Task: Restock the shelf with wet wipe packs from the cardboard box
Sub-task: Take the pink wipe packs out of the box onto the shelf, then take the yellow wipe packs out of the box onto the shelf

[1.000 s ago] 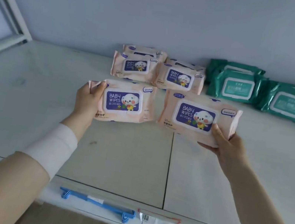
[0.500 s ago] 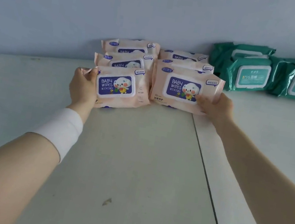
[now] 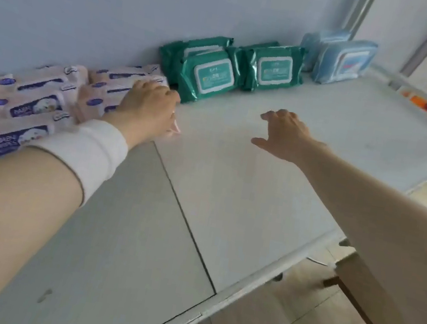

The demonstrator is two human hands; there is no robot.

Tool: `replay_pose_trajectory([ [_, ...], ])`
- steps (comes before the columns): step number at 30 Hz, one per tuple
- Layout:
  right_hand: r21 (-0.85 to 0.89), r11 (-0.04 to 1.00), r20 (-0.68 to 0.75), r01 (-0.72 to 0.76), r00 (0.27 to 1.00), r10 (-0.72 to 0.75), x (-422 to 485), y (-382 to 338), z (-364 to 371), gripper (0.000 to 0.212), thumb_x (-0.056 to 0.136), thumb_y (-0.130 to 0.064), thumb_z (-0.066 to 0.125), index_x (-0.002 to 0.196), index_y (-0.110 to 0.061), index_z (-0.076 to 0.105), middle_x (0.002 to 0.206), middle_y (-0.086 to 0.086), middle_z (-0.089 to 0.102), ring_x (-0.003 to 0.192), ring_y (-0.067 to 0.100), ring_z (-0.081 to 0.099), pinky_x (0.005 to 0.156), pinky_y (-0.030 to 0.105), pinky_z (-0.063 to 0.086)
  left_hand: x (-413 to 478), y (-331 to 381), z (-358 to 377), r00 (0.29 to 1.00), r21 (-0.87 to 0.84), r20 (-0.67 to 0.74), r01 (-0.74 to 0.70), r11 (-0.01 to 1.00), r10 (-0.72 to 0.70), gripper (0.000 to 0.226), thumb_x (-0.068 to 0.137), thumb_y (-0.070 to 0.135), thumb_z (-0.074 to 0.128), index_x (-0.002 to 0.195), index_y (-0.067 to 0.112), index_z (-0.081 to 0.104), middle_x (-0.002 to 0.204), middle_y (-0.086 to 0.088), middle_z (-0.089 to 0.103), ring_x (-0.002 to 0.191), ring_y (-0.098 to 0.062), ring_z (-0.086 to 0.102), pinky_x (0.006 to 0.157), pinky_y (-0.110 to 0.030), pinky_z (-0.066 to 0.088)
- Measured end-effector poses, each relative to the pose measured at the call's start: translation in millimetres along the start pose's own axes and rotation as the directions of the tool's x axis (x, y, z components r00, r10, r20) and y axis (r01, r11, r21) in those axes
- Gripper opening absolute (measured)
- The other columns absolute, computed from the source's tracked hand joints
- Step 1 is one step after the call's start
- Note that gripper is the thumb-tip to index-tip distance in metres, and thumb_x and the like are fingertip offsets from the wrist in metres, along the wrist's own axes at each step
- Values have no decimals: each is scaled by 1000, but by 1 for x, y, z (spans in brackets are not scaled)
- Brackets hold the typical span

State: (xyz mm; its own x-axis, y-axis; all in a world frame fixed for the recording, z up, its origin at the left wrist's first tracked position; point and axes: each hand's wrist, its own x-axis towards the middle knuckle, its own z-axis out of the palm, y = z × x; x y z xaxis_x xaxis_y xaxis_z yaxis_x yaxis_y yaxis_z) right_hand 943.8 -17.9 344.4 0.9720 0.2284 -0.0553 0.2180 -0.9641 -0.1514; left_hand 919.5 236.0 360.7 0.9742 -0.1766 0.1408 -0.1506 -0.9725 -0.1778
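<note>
At the far left the pink wipe packs (image 3: pixel 26 108) stand in rows against the back wall of the shelf (image 3: pixel 257 197). The left hand (image 3: pixel 148 105) lies over the front pack of the right-hand row, fingers laid loosely across its top, seemingly pressing it into line and not pinching it. Just beside are green packs (image 3: pixel 213 74). The right hand (image 3: pixel 281 136) hovers over bare shelf, fingers spread, holding nothing; blue packs (image 3: pixel 342 59) stand further right. The step looks like settling placed packs. Next calls for lifting off and reaching to the cardboard box, which I cannot clearly make out, for more
</note>
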Motion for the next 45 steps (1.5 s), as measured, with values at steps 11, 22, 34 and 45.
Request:
replay_pose_trajectory([
  [11,-123,924,285,-361,879,381,-188,346,-56,56,93,-45,45,130,-5,50,133,13,52,122,31,49,103,37,39,93,438,-83,678,-170,367,-624,762,637,37,94,34,47,127,18,49,131,-6,56,116,-28,53,101,-34,39],
  [22,-111,635,442,-765,534,721,-341,608,4,51,92,-43,48,127,-4,52,127,12,57,110,28,54,97,36,43,110,770,-31,317,-154,435,-896,417,843,38,94,39,43,131,27,44,133,-1,50,118,-25,50,100,-43,42],
  [34,35,324,698,-945,255,669,-398,737,135,56,89,-48,50,129,-9,49,132,11,54,119,31,51,99,40,43,144,939,99,104,-273,644,-894,354,758,37,95,35,43,127,18,47,130,-8,53,116,-27,52,96,-39,43],
  [45,297,187,836,-937,349,424,-336,773,327,62,89,-45,53,140,-16,33,142,8,42,128,26,44,103,38,40,130,971,293,229,-355,780,-604,713,583,58,91,38,52,141,15,33,141,-11,41,128,-26,42,104,-39,38],
])
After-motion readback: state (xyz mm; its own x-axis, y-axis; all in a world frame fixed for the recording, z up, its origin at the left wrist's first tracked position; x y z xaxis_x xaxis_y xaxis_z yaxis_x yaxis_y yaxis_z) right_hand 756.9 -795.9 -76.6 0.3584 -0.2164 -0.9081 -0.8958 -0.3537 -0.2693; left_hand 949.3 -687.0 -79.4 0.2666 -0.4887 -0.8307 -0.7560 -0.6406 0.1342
